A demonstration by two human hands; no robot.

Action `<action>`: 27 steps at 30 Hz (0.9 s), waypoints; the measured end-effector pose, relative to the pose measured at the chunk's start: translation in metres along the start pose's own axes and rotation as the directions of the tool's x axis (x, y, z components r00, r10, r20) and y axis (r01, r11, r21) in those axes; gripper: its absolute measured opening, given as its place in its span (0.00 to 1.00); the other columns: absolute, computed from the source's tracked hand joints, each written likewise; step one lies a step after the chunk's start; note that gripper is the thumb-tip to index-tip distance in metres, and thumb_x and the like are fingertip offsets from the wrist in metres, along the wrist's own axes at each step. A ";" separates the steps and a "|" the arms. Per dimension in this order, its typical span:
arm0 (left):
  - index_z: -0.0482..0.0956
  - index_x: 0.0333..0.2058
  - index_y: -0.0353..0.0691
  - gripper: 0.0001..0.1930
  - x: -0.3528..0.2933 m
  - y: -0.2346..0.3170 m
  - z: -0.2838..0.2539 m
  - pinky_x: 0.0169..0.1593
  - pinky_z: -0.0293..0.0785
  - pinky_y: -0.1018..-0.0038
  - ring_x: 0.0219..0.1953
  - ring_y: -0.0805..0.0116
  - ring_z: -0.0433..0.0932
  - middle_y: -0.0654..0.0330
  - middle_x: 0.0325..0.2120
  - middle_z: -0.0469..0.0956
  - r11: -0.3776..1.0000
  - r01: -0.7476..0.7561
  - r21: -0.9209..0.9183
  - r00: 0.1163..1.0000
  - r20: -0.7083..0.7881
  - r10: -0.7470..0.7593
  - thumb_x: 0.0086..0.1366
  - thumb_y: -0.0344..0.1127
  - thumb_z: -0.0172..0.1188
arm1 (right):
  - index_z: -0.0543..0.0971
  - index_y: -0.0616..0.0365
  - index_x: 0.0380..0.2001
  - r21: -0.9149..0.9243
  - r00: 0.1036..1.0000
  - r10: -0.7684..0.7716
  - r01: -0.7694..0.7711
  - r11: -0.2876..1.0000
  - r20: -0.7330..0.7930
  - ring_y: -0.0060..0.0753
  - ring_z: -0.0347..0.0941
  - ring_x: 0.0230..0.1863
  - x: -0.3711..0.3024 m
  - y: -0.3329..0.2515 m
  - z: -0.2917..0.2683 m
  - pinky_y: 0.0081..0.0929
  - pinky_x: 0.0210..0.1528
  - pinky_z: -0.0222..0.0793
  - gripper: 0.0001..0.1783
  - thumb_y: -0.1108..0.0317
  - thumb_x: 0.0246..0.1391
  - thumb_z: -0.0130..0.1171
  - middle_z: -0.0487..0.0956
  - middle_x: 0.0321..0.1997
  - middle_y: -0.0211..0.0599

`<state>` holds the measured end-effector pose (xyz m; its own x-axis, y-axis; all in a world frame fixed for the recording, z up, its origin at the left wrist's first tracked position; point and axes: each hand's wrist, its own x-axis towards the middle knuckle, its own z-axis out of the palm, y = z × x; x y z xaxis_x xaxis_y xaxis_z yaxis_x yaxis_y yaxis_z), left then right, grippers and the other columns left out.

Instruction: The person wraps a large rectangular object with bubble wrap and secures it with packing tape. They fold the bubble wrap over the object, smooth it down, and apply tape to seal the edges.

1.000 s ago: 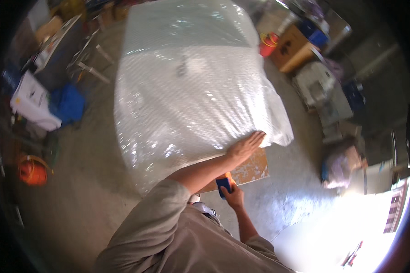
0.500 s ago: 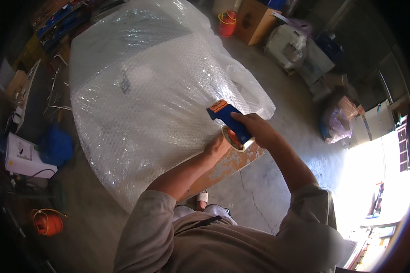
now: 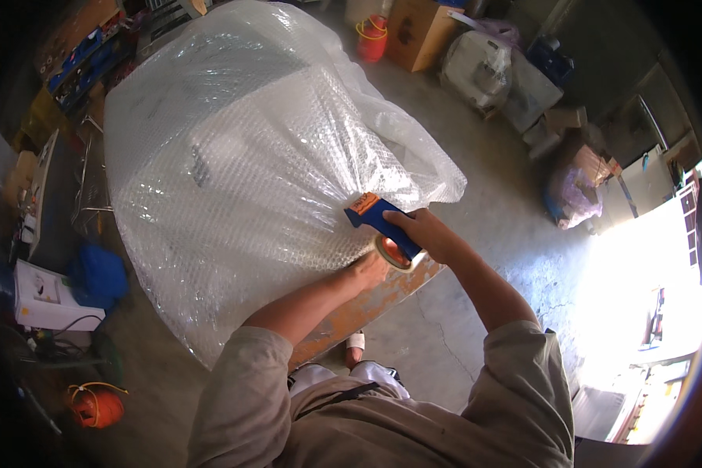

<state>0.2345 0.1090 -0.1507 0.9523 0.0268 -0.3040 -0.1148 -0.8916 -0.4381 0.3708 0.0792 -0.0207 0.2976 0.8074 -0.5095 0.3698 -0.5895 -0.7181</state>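
A large bulky item wrapped in clear bubble wrap [image 3: 249, 171] fills the middle and left, its film drawn into folds that converge near my hands. My right hand [image 3: 433, 234] is closed around a blue tape dispenser [image 3: 386, 222] with an orange front end. A roll of tape [image 3: 396, 256] sits on the dispenser's lower part. The dispenser's front end lies over the gathered film. Beside the roll, at the near edge of the wrap, is my left hand [image 3: 371, 270]; its fingers are hidden behind the roll and the film.
Under the wrap, a worn brown board [image 3: 343, 320] shows along the near edge. Orange-red containers stand on the floor at the far side [image 3: 372, 39] and lower left [image 3: 97, 408]. A cardboard box [image 3: 420, 33] and wrapped goods [image 3: 480, 72] line the far right. At left are a white box [image 3: 51, 300] and a blue bag [image 3: 99, 274].
The dispenser and both hands have shifted slightly down and left in the picture, as the view moved too. The film's folds look tighter around the dispenser's front end. My right hand keeps its grip.
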 end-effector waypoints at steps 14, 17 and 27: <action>0.87 0.28 0.40 0.12 -0.017 -0.013 0.000 0.49 0.76 0.59 0.41 0.53 0.85 0.51 0.33 0.87 0.804 -0.473 -0.361 0.861 0.007 0.509 0.60 0.37 0.56 | 0.84 0.66 0.43 0.192 0.971 -0.238 0.240 0.952 -0.032 0.30 0.81 0.30 -0.025 0.104 0.014 0.32 0.35 0.76 0.33 0.40 0.63 0.60 0.84 0.28 0.41; 0.85 0.22 0.42 0.12 -0.018 -0.012 -0.002 0.45 0.76 0.61 0.34 0.55 0.85 0.55 0.26 0.85 0.744 -0.563 -0.361 0.812 -0.074 0.578 0.58 0.40 0.59 | 0.83 0.66 0.42 0.228 0.956 -0.279 0.292 0.929 -0.086 0.29 0.81 0.28 -0.013 0.139 0.028 0.31 0.33 0.75 0.32 0.41 0.62 0.61 0.83 0.26 0.40; 0.80 0.29 0.37 0.14 -0.043 -0.018 -0.038 0.45 0.75 0.63 0.39 0.59 0.79 0.55 0.34 0.81 0.830 -0.468 -0.304 0.736 -0.654 0.175 0.61 0.44 0.62 | 0.83 0.67 0.44 0.325 0.915 -0.359 0.401 0.856 -0.183 0.34 0.81 0.31 0.022 0.202 0.072 0.35 0.37 0.76 0.31 0.43 0.61 0.63 0.83 0.28 0.47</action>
<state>0.2066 0.1070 -0.0975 0.8657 -0.4319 0.2533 -0.4546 -0.8900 0.0362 0.3885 -0.0204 -0.2108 0.3001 0.9461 -0.1216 0.1502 -0.1727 -0.9735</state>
